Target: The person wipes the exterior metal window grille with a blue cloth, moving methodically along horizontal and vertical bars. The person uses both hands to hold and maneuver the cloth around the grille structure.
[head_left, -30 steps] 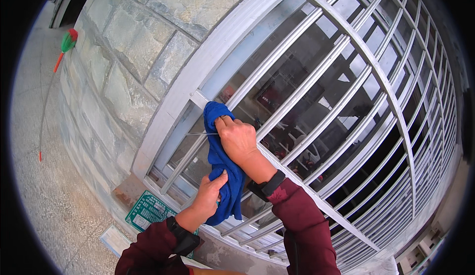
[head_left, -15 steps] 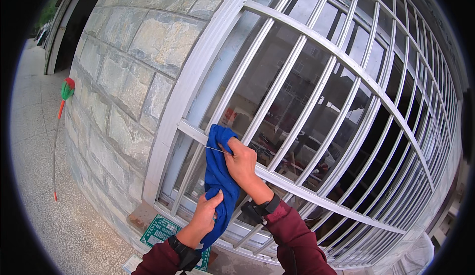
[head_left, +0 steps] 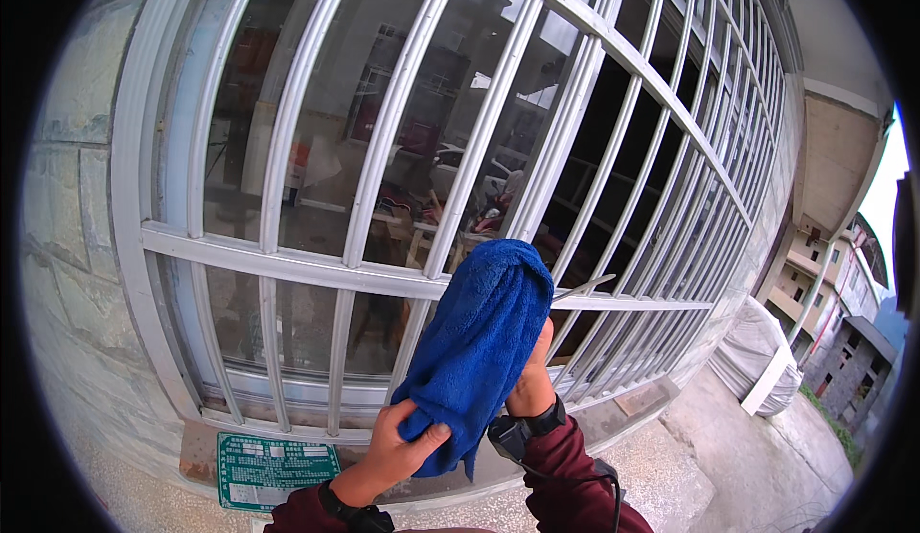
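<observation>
A blue towel-like cloth [head_left: 474, 332] hangs bunched in front of the horizontal rail of the window grille [head_left: 316, 272]. My left hand [head_left: 398, 451] grips its lower end, thumb pressed over the fabric. My right hand [head_left: 535, 375] is closed at the cloth's right side, its fingers mostly hidden behind the fabric. A thin, pale metal strip or wire [head_left: 586, 287] sticks out to the right from behind the cloth's top; what it belongs to is hidden.
Behind the bars is window glass [head_left: 278, 332] with reflections. A green printed plate [head_left: 273, 473] lies below the sill at left. Stone wall [head_left: 67, 207] stands left. A grey-covered bulky object [head_left: 743, 360] sits on the paving at right.
My view has swung right along the grille. Both hands and the cloth have moved right, away from the frame's left corner, and the cloth now covers much of my right hand.
</observation>
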Tool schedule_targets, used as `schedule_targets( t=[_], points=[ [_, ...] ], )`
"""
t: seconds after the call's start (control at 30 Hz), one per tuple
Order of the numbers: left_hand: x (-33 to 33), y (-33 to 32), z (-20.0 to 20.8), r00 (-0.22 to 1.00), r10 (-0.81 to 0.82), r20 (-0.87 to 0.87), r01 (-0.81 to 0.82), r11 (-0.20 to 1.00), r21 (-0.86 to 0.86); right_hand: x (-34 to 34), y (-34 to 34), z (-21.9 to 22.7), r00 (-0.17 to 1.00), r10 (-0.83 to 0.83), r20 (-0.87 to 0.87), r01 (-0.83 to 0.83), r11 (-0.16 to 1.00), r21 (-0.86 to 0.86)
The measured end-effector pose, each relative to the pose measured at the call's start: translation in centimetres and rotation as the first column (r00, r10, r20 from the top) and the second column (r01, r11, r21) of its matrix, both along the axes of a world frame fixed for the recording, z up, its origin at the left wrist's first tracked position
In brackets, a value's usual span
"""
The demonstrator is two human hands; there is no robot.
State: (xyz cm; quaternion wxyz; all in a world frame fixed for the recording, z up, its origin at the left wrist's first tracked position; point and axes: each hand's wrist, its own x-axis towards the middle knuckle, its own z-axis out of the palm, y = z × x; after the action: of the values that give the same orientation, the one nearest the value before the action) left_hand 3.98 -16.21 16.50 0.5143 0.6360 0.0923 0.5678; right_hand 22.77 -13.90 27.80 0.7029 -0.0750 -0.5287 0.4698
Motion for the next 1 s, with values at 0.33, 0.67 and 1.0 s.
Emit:
schedule_targets(
  t=[0.33,0.67,1.0],
  points=[
    [2.8,-0.8,-0.4,0.989,0.101,-0.107,-0.064,0.949,0.308,5.9,-5.6,-3.0,0.979,0.012,-0.205,-0.03,0.996,-0.084],
    [8.5,-1.3,-3.2,0.735,0.329,-0.593,-0.044,0.896,0.442,13.1,-10.0,-3.6,0.614,-0.453,0.646,0.605,0.796,-0.017],
    [20.1,-3.1,-1.4,0.812,-0.148,-0.565,0.197,0.98,0.026,31.4,-18.2,-8.4,0.563,-0.477,0.675,0.742,0.651,-0.159]
  ],
)
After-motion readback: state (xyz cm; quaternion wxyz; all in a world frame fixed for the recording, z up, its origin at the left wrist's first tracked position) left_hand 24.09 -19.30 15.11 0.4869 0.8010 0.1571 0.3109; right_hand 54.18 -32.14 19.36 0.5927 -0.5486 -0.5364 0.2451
